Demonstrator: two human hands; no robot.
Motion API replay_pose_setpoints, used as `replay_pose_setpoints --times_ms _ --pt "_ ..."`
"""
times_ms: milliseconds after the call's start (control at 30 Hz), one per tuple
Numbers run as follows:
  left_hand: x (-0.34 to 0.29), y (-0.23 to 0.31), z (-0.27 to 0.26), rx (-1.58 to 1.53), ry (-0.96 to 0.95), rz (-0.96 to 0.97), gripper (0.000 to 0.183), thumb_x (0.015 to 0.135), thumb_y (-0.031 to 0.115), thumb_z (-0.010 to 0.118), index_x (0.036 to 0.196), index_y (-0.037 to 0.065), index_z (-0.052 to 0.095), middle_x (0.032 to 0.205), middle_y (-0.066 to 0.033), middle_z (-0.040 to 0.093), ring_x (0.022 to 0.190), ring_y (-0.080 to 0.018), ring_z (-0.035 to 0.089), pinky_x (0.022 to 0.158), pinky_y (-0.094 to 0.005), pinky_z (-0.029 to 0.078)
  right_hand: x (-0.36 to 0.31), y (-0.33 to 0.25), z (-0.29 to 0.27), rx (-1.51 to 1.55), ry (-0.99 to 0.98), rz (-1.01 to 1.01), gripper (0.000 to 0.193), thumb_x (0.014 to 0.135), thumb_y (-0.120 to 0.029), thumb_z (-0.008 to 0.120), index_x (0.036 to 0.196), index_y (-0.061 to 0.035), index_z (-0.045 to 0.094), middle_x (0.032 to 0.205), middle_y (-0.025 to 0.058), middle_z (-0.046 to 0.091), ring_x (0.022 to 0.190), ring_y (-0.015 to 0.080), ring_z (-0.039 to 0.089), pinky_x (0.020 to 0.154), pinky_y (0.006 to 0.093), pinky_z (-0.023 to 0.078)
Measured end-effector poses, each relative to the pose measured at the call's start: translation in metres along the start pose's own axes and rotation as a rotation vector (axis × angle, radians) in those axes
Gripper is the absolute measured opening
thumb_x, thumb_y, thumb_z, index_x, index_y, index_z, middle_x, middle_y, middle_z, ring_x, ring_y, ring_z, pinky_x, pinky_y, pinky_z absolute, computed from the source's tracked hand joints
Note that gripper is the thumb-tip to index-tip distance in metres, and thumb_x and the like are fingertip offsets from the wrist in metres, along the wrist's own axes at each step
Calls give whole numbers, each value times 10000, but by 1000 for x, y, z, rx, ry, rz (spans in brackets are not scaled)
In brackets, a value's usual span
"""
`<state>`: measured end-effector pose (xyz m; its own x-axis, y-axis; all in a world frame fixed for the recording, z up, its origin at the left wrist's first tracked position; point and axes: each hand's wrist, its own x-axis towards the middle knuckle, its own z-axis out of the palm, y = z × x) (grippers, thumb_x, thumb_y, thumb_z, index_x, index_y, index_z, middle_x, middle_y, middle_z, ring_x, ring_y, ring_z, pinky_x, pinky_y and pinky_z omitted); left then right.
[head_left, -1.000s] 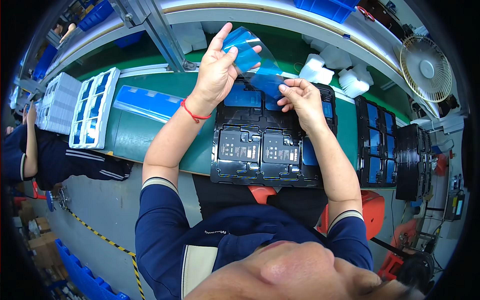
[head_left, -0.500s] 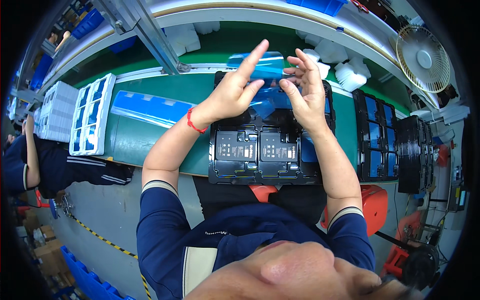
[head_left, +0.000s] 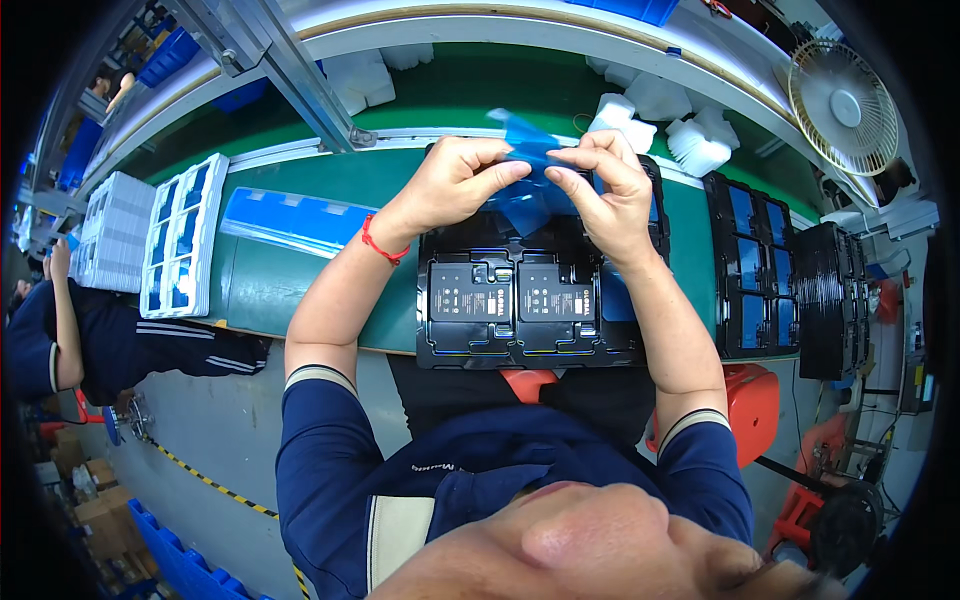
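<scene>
A thin, see-through blue plastic film is stretched and crumpled between my two hands above a black plastic tray. My left hand, a red cord round its wrist, pinches the film between thumb and forefinger. From the other side my right hand pinches it the same way, fingers curled. More blue film hangs below the fingertips. In the tray's near row lie flat black battery packs with printed faces. A blue-covered piece sits in a pocket under my right forearm; my hands hide the far pockets.
A stack of blue film sheets lies left on the green table. Beyond it stand white trays; right are black trays with blue-faced pieces. White foam and a fan stand behind. A co-worker is far left.
Both hands have closed from spread fingers into pinches on the film and come slightly lower and nearer together. The film, curved and broad before, is now bunched between the fingertips.
</scene>
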<state>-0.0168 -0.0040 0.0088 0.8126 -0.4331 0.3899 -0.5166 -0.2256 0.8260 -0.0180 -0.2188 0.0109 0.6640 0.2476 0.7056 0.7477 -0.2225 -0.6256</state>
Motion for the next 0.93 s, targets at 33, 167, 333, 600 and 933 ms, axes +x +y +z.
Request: replay_pose_setpoints --times_ms 33,167,333,600,933 --pt "0 3 -4 102 -20 -72 159 881 156 650 899 13 716 689 -88 650 646 -70 565 588 -228 456 0 1 0 7 14 -5 141 754 -47 736 893 -35 714 888 58 591 787 137 552 693 250 443" --pt "5 17 -9 270 55 -35 214 874 191 664 836 -13 715 675 -73 660 645 -90 591 592 -248 471 -1 9 -5 366 95 184 117 789 -30 716 903 -19 698 930 54 596 839 104 555 722 233 450" --pt "12 -22 -33 369 432 -127 449 912 410 585 847 -15 716 689 -132 676 659 -165 634 623 -288 488 18 15 -27 1040 379 330 258 907 -16 577 1142 -38 473 1049 122 634 939 212 635 858 348 513" --pt "9 -14 -18 334 280 98 350 845 250 686 1099 10 667 1021 -143 681 941 -199 641 824 -299 487 8 -1 -8 405 54 357 738 776 92 651 1387 -117 294 963 70 579 837 103 582 735 221 482" --pt "6 -14 -7 33 164 -33 212 807 148 741 977 24 714 922 -107 696 847 -155 648 758 -254 494 2 13 -6 294 -85 538 727 798 -23 721 1410 -113 338 964 85 653 854 117 616 804 242 482"
